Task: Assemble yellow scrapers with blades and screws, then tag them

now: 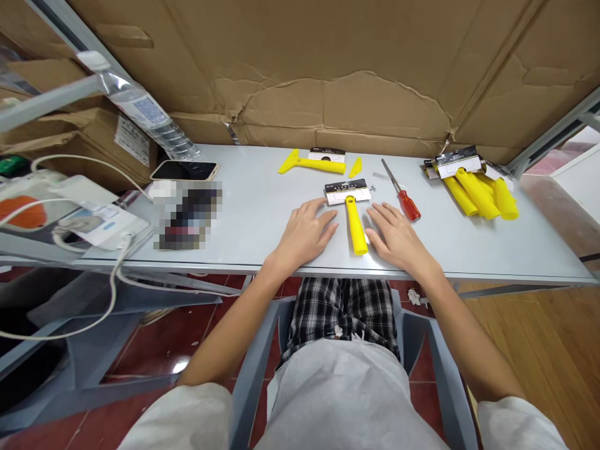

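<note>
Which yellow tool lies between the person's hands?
The yellow tool with its handle toward the camera, flanked by the left hand and right hand. Another tool lies sideways behind it; the others are piled at right.

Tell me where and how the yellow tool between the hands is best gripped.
Probably midway along its long handle, from the right with the nearby right hand: the handle extends toward the near side, with the card at its far end.

To my left, a plastic bottle (150, 115) stands near a phone (185, 170) and white power strip (124, 222); brown cardboard (328, 44) backs my worktop (253, 215).
</note>
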Motion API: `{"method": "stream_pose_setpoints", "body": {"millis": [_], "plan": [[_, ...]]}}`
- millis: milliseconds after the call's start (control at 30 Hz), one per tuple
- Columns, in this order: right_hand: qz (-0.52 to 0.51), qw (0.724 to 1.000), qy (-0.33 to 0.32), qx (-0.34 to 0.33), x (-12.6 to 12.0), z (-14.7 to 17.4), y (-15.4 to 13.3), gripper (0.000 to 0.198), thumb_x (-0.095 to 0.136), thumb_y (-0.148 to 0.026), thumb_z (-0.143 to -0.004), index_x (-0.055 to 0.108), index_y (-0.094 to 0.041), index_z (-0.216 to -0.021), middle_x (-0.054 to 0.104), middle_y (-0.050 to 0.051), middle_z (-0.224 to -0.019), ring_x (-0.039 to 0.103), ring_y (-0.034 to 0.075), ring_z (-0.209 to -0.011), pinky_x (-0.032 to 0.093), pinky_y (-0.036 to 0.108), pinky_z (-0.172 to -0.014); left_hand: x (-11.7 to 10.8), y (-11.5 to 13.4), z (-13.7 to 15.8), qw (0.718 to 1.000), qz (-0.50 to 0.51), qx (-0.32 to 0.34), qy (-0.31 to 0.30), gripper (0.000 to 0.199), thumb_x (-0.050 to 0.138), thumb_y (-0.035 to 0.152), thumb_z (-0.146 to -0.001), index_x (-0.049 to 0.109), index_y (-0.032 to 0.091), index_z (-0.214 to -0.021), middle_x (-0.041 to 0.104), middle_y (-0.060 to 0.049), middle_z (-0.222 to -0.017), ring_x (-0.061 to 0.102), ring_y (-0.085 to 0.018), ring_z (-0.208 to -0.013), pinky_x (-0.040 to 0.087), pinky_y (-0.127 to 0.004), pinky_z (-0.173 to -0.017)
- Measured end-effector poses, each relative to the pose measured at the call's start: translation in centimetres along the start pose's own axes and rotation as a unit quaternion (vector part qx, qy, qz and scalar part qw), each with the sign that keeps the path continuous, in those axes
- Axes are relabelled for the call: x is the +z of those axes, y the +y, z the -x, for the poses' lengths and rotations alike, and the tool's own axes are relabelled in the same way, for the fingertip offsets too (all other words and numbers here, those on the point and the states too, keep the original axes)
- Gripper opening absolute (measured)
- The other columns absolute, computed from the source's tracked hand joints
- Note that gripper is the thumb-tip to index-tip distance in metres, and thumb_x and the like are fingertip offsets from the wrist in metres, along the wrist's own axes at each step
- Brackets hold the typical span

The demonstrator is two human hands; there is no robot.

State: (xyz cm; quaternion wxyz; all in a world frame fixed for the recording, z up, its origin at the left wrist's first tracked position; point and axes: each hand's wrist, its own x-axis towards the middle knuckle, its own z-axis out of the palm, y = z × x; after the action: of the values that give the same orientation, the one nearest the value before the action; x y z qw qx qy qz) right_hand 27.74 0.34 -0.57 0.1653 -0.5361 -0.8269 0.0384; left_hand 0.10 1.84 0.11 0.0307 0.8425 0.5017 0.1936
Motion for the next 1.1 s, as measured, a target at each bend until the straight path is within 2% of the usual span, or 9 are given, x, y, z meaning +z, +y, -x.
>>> {"method": "stream_pose_setpoints", "body": {"millis": [100, 167, 400, 600, 733, 833, 933, 1100], "plan": [[-0.015, 0.998, -0.017, -0.062, -0.5, 0.4, -1.5, 0.064, 0.038, -0.057, -0.116, 0.055, -0.03, -0.172, 0.038, 0.001, -0.182, 0.035, 0.031, -0.173, 0.038, 0.058, -0.145, -0.3, 0.2, -0.6, 1.0, -0.023, -0.008, -0.012, 0.046, 0.052, 0.039, -0.116, 0.074, 0.02, -0.152, 0.051, -0.022, -0.175, 0.056, -0.044, -0.152, 0.051, -0.065, -0.122], [-0.03, 0.994, -0.039, -0.096, -0.9, 0.5, -2.4, 0.061, 0.037, -0.057, -0.117, 0.058, -0.034, -0.17, 0.037, -0.001, -0.182, 0.035, 0.029, -0.174, 0.038, 0.057, -0.145, -0.4, 0.2, -0.9, 0.999, -0.034, -0.005, -0.017, 0.047, 0.049, 0.041, -0.117, 0.072, 0.021, -0.153, 0.05, -0.021, -0.176, 0.056, -0.045, -0.151, 0.052, -0.067, -0.119], [-0.077, 0.99, -0.046, -0.112, -1.3, 0.6, -2.8, 0.057, 0.047, -0.054, -0.115, 0.069, -0.027, -0.159, 0.039, 0.006, -0.181, 0.044, 0.023, -0.17, 0.04, 0.051, -0.146, 0.2, -0.5, -2.1, 0.998, -0.056, 0.02, -0.013, 0.049, 0.044, 0.042, -0.117, 0.066, 0.024, -0.157, 0.059, -0.019, -0.172, 0.058, -0.044, -0.147, 0.053, -0.066, -0.111], [-0.073, 0.99, -0.041, -0.112, -0.9, 1.0, -2.5, 0.06, 0.051, -0.057, -0.113, 0.065, -0.027, -0.163, 0.038, 0.007, -0.181, 0.042, 0.023, -0.171, 0.037, 0.052, -0.147, 0.4, -0.6, -2.3, 0.998, -0.06, 0.021, -0.011, 0.048, 0.044, 0.043, -0.117, 0.065, 0.027, -0.157, 0.062, -0.017, -0.169, 0.061, -0.044, -0.142, 0.052, -0.065, -0.11], [-0.083, 0.99, -0.03, -0.112, -0.8, 1.0, -2.5, 0.063, 0.052, -0.06, -0.112, 0.065, -0.027, -0.163, 0.038, 0.007, -0.181, 0.044, 0.023, -0.169, 0.041, 0.051, -0.146, 0.0, -0.3, -2.2, 0.998, -0.064, 0.012, -0.016, 0.051, 0.046, 0.044, -0.116, 0.062, 0.025, -0.161, 0.059, -0.019, -0.171, 0.062, -0.044, -0.142, 0.053, -0.065, -0.112], [-0.09, 0.991, -0.028, -0.099, -0.9, 0.9, -2.1, 0.068, 0.047, -0.062, -0.113, 0.06, -0.024, -0.168, 0.038, 0.008, -0.181, 0.044, 0.024, -0.169, 0.043, 0.051, -0.145, -0.1, -0.3, -1.8, 0.998, -0.064, -0.005, -0.019, 0.057, 0.047, 0.044, -0.117, 0.055, 0.02, -0.167, 0.054, -0.023, -0.175, 0.062, -0.044, -0.145, 0.053, -0.064, -0.116], [-0.076, 0.996, -0.015, -0.054, -0.8, 0.7, -1.3, 0.072, 0.032, -0.057, -0.117, 0.057, -0.015, -0.17, 0.039, 0.011, -0.18, 0.042, 0.025, -0.171, 0.04, 0.052, -0.147, 0.0, -0.5, -1.1, 0.999, -0.046, -0.009, -0.021, 0.062, 0.043, 0.045, -0.118, 0.05, 0.012, -0.17, 0.051, -0.027, -0.176, 0.057, -0.044, -0.155, 0.05, -0.064, -0.123], [-0.022, 0.999, -0.01, 0.025, -0.1, 0.0, 0.3, 0.081, 0.02, -0.053, -0.116, 0.05, -0.004, -0.174, 0.031, 0.015, -0.183, 0.032, 0.029, -0.177, 0.031, 0.053, -0.152, 0.8, -0.7, 0.7, 0.998, -0.035, -0.024, -0.035, 0.066, 0.037, 0.047, -0.119, 0.048, 0.009, -0.172, 0.043, -0.026, -0.182, 0.042, -0.042, -0.17, 0.038, -0.064, -0.137]]}}
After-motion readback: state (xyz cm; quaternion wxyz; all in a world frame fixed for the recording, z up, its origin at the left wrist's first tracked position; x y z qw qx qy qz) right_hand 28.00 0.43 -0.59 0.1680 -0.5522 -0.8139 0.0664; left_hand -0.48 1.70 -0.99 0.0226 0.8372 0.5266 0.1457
